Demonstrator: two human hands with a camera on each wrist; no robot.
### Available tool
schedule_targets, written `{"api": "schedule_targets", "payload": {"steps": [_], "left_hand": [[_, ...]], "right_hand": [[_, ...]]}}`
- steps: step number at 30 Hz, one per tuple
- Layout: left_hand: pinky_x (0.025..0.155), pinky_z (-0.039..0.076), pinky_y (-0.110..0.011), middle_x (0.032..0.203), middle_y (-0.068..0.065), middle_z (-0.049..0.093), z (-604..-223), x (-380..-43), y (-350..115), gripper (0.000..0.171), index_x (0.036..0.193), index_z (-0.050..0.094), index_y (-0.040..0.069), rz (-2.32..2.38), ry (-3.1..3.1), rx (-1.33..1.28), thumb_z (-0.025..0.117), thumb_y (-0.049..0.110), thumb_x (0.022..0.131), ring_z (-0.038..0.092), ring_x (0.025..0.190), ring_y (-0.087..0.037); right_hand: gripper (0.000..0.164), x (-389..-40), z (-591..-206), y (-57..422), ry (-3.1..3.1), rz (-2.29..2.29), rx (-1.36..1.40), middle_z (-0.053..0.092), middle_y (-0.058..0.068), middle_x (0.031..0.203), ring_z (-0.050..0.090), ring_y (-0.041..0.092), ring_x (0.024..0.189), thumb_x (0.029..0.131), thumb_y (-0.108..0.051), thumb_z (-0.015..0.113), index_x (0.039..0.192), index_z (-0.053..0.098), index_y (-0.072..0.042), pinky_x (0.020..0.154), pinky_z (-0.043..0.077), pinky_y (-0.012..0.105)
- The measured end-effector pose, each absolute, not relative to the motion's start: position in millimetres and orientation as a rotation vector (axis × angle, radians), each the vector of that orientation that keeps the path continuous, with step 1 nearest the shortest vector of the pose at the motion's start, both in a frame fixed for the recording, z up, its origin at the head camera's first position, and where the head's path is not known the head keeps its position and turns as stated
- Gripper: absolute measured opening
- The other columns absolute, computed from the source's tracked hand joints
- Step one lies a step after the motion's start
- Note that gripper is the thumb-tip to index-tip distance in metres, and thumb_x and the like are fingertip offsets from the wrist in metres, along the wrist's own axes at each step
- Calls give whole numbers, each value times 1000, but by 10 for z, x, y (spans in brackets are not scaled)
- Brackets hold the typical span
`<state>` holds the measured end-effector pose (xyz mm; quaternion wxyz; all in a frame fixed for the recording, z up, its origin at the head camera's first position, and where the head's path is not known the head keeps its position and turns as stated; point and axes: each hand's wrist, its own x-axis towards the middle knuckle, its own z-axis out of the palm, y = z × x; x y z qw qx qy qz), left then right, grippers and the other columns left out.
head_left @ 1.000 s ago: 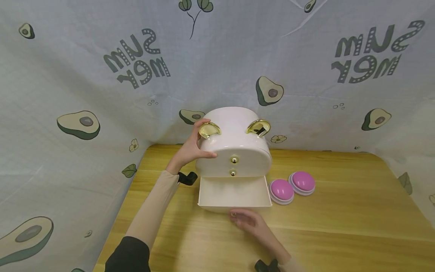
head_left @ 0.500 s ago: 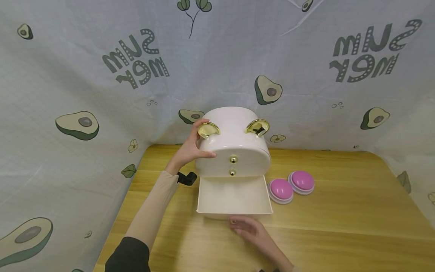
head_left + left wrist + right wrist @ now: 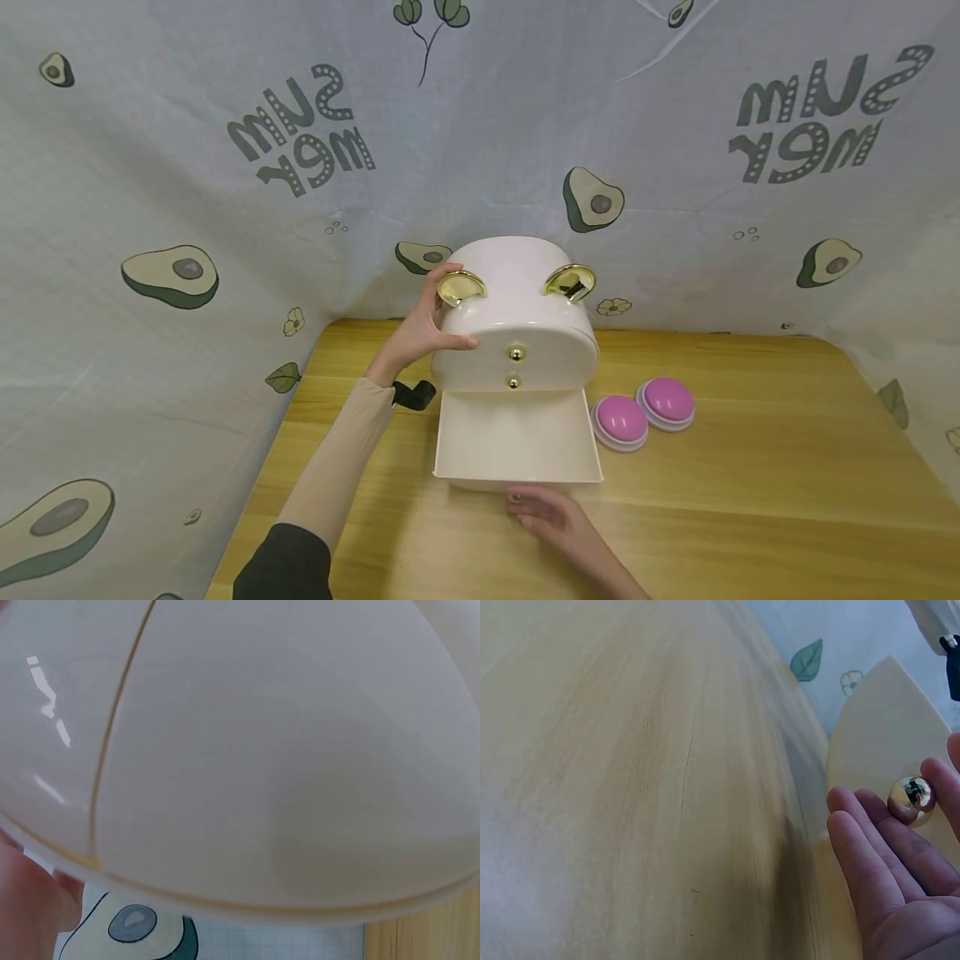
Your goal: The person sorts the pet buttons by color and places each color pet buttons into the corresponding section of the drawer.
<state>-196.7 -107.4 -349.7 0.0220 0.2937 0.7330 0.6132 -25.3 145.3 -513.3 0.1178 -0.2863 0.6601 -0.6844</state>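
Note:
A rounded white storage box with gold ear-shaped pieces stands upright on the table. Its bottom drawer is pulled far out, and no contents show inside. My left hand grips the box's upper left side, thumb on the front edge and fingers behind the gold ear. Up close, the white casing fills most of the left wrist view. At the drawer's front, my right hand holds the round gold drawer knob between its fingers; the right wrist view shows this clearly.
Two pink domed push lights or buttons, a nearer one and a farther one, sit right of the drawer. The wooden table extends to the right. An avocado-print cloth hangs behind the box.
The drawer has slid farther out toward me, with my right hand moving back along with it. My left hand stays in place on the box.

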Motion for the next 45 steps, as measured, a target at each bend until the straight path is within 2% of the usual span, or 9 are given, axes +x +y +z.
{"api": "schedule_targets", "payload": {"steps": [6,16,28,34,41,45], "left_hand": [[106,24,-50,146,-13,24,-3501,-1968,-1071,98,143,17,10,1906,2262,898,77,-11,69,30,131,-28],[106,25,-47,144,-13,26,-3495,-1962,-1069,99,143,17,10,1921,2254,903,78,-10,69,31,131,-27],[108,23,-48,145,-12,25,-3492,-1960,-1062,98,143,16,10,1914,2262,897,77,-12,69,29,132,-27],[108,22,-48,146,-10,25,-3681,-2104,-1078,103,144,16,16,1934,2252,896,79,-12,67,28,133,-25],[107,23,-48,144,-4,26,-3757,-2151,-1094,103,143,19,22,1948,2255,931,82,-7,67,29,133,-21],[108,21,-49,144,-2,27,-3757,-2154,-1095,102,143,20,23,1948,2257,955,82,-6,67,29,134,-21]], "right_hand": [[37,-236,-5134,1444,1932,-1991,-862,51,41,115,61,25,108,90,13,52,126,44,19,88,49,37],[37,-206,-5107,1465,1923,-1980,-813,49,41,117,59,28,110,93,10,50,128,44,16,90,48,35],[36,-179,-5117,1475,1923,-1990,-840,50,41,115,59,23,111,92,12,50,127,45,16,90,47,30],[36,-160,-5117,1482,1942,-1982,-858,51,38,117,59,23,111,93,13,48,129,45,14,91,47,32],[38,-155,-4996,1556,2021,-1884,-895,52,35,119,61,37,104,93,6,55,130,48,10,88,49,34],[37,-177,-4842,1611,2034,-1868,-893,58,31,116,63,32,103,92,7,55,128,50,10,86,50,34]]}}
